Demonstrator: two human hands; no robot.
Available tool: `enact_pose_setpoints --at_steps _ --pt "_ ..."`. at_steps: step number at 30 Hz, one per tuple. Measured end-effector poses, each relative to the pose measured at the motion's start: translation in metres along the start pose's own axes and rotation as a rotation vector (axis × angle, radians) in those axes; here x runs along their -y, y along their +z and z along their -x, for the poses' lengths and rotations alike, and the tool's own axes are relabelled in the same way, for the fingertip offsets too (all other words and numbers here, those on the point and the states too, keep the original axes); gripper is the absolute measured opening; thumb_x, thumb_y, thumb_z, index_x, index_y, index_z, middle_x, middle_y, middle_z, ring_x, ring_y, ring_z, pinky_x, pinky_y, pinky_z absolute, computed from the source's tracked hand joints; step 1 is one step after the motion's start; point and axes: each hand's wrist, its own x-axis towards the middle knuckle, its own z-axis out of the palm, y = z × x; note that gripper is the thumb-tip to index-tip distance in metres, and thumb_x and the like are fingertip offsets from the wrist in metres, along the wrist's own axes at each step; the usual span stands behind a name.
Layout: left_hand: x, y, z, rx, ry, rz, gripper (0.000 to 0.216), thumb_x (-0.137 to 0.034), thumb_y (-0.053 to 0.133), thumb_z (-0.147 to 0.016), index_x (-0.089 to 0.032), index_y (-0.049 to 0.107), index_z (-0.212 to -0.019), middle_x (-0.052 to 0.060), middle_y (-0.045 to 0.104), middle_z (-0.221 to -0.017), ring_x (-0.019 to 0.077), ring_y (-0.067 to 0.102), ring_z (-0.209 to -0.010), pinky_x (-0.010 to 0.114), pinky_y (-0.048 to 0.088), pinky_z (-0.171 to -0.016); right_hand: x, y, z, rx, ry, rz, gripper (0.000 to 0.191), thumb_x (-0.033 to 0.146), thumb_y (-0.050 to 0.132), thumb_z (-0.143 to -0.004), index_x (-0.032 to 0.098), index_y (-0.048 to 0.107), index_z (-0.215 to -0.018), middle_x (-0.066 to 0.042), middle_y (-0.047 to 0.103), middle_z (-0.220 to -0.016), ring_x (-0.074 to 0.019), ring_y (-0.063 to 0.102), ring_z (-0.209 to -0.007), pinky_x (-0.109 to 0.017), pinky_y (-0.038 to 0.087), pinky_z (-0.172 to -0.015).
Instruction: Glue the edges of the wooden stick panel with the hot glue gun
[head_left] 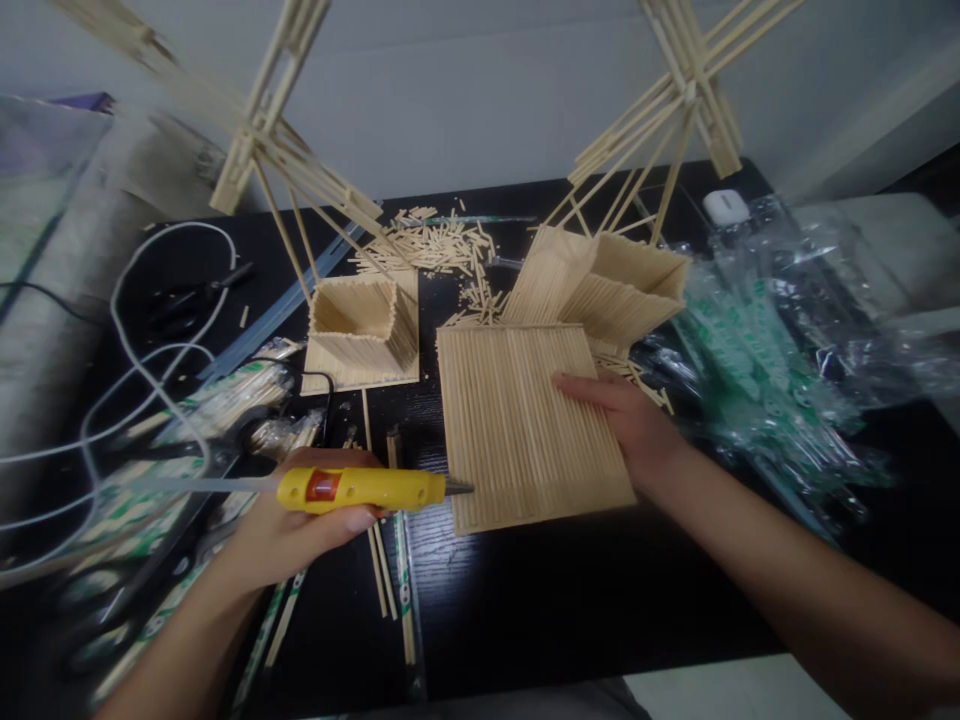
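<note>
My left hand [319,525] is wrapped round a yellow hot glue gun [364,489] that lies level, its metal nozzle over the lower left corner of a flat panel of thin wooden sticks [525,430]. A white glue stick [202,484] sticks out of the gun's rear. My right hand [637,425] grips the panel by its right edge, fingers on its upper face and the rest hidden. Behind the panel stands a stick-built box structure [626,285], tilted, with a windmill-like frame [690,95] above it. A similar box [356,330] on a flat base stands to the left.
Cut stick pieces [435,245] lie heaped at the back of the black table [525,610]. Packaged sticks [165,540], black scissors [112,610] and a looping white cable [116,300] are at left. Crumpled plastic wrappers [780,370] and a white case [726,207] are at right.
</note>
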Motion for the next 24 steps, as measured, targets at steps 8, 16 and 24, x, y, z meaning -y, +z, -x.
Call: enact_pose_setpoints --at_steps 8,16,24 --pt "-0.005 0.001 -0.007 0.0 0.116 -0.05 0.058 -0.068 0.066 -0.112 -0.022 0.078 -0.078 0.001 0.07 -0.061 0.0146 0.06 -0.046 0.027 0.047 -0.045 0.0 0.001 -0.001 0.001 0.008 -0.052 0.035 0.035 0.108 -0.062 0.023 0.083 -0.083 -0.011 0.09 -0.099 -0.0437 0.084 -0.114 -0.058 0.067 -0.104" --pt "0.013 -0.001 0.006 -0.168 0.044 -0.025 0.041 -0.054 0.077 -0.108 -0.021 0.086 -0.086 0.004 0.076 -0.067 0.0166 0.065 -0.05 0.026 0.051 -0.045 -0.004 0.002 0.003 0.003 0.024 -0.005 0.039 0.045 0.11 -0.063 0.023 0.084 -0.081 -0.008 0.088 -0.089 -0.0364 0.086 -0.095 -0.052 0.068 -0.093" --pt "0.022 -0.004 0.014 -0.324 -0.096 -0.024 0.039 -0.059 0.084 -0.1 -0.023 0.091 -0.087 0.007 0.084 -0.074 0.0193 0.07 -0.051 0.028 0.058 -0.046 -0.003 0.007 0.007 0.031 0.021 0.005 0.042 0.041 0.114 -0.055 0.022 0.088 -0.083 -0.005 0.086 -0.081 -0.0236 0.079 -0.072 -0.037 0.065 -0.072"
